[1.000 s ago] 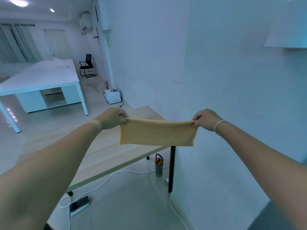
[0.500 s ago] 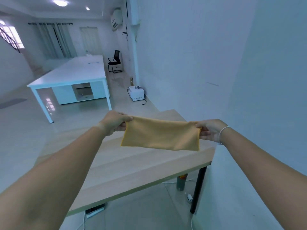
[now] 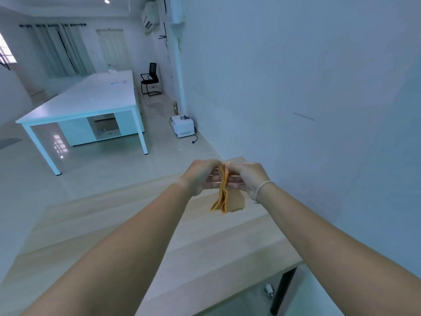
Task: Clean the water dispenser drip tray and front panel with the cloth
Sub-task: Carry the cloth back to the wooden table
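Both hands meet above the wooden desk [image 3: 159, 224], left hand [image 3: 200, 176] and right hand [image 3: 247, 179] each pinching the folded orange cloth [image 3: 224, 192] between them. Square the edges before releasing 1 grip; no dispenser in view.

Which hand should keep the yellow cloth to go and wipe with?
Probably the right hand. Both hands pinch the folded yellow cloth, but its loose part hangs beneath the right one, so the left hand could let go. No water dispenser is visible, so it's a close call.
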Tool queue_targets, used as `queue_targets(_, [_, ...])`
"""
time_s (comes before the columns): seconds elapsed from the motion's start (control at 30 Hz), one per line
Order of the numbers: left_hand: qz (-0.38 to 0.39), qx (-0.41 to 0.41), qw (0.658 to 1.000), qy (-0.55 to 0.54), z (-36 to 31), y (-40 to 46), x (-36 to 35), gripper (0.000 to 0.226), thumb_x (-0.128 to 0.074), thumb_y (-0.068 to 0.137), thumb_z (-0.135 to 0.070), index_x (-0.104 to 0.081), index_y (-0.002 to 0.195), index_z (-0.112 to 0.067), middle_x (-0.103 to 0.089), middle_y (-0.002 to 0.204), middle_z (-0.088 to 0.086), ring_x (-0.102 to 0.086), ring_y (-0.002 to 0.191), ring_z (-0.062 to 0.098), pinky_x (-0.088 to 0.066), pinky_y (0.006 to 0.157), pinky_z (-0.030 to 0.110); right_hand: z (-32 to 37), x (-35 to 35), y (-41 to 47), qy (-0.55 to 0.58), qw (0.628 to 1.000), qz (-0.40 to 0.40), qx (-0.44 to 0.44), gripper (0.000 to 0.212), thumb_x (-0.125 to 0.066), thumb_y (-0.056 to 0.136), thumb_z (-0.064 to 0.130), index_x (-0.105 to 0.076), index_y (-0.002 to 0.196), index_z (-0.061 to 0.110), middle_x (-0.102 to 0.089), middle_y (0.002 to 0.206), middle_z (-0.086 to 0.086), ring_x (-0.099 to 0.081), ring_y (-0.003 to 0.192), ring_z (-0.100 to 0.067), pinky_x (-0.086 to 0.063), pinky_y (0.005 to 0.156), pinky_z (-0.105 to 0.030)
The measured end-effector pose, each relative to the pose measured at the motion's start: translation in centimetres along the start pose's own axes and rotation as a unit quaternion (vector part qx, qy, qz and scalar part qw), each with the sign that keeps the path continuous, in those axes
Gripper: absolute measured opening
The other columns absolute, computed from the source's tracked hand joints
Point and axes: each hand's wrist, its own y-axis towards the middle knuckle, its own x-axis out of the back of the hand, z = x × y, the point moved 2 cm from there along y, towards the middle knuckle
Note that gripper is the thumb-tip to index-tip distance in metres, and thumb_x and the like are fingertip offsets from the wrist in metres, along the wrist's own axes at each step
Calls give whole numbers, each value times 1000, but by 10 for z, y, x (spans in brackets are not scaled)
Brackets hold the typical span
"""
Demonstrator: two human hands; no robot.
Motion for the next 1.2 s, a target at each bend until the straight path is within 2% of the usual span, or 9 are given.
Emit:
queue_targets(0.2, [101,18,994,41,0,62,4,18,-55,90,-17,-66,88,-3,-69,74,7,-67,63,19,-56,61,29,3,1,33,-57,998,-24,-32,29,-42,90,4,-62,111,1,-59,92,-9,-56,80,-21,-52,76,-31])
queue_targets(0.4, [157,-5,980,123,-7,114,-3,17,-57,88,-10,-68,98,-1,-68,86,10,-67,71,20,-58,65,28,10,21,67,-166,981,-88,-36,35,-38,92,3,-66,108,16,-42,76,-2,-39,65,-13,-48,68,-29])
queue_targets(0.53, [232,-40,942,240,-11,139,-9,17,-61,87,-20,-68,95,-6,-65,92,6,-64,76,18,-56,66,25,3,58,88,-320,930,-171,63,41,-41,86,-1,-63,115,18,-53,115,-7,-49,96,-17,-44,77,-23])
queue_targets(0.63, [294,-43,916,270,-13,149,-14,14,-54,89,-15,-66,85,-10,-62,74,-2,-59,68,13,-53,66,24,-14,78,97,-389,916,-88,56,60,-59,81,5,-42,136,22,-37,139,-4,-39,125,-19,-35,98,-23])
queue_targets(0.7, [315,-39,904,285,-10,156,-18,16,-49,89,-9,-63,83,-8,-57,69,-1,-54,64,15,-50,63,24,-30,87,103,-416,909,-29,9,59,-65,76,6,-48,131,20,-46,128,-2,-45,118,-18,-37,91,-22])
queue_targets(0.77, [332,-30,890,313,-4,166,-22,13,-50,84,-13,-60,89,-7,-53,72,1,-51,66,17,-50,64,26,-46,96,107,-416,908,-15,-41,38,-71,73,11,-61,109,17,-56,102,0,-52,98,-17,-39,79,-26])
queue_targets(0.93, [327,-45,853,405,17,198,-29,28,-51,91,-17,-63,100,6,-61,91,6,-61,79,17,-55,75,28,-61,123,102,-394,915,-77,-36,17,-75,72,14,-58,73,15,-51,69,3,-46,68,-11,-32,60,-24])
queue_targets(1.1, [287,-113,858,410,48,215,-56,22,-51,92,-17,-70,100,-12,-62,105,4,-54,91,15,-50,77,29,-64,150,94,-434,877,-205,11,9,-71,73,12,-64,79,14,-57,76,-3,-49,74,-17,-33,60,-26])
queue_targets(1.2, [264,-175,873,370,70,216,-74,22,-54,91,-13,-71,105,-15,-60,101,-4,-51,90,9,-40,71,15,-78,161,87,-480,824,-294,57,11,-63,77,10,-68,85,15,-64,87,-7,-56,85,-23,-39,68,-29])
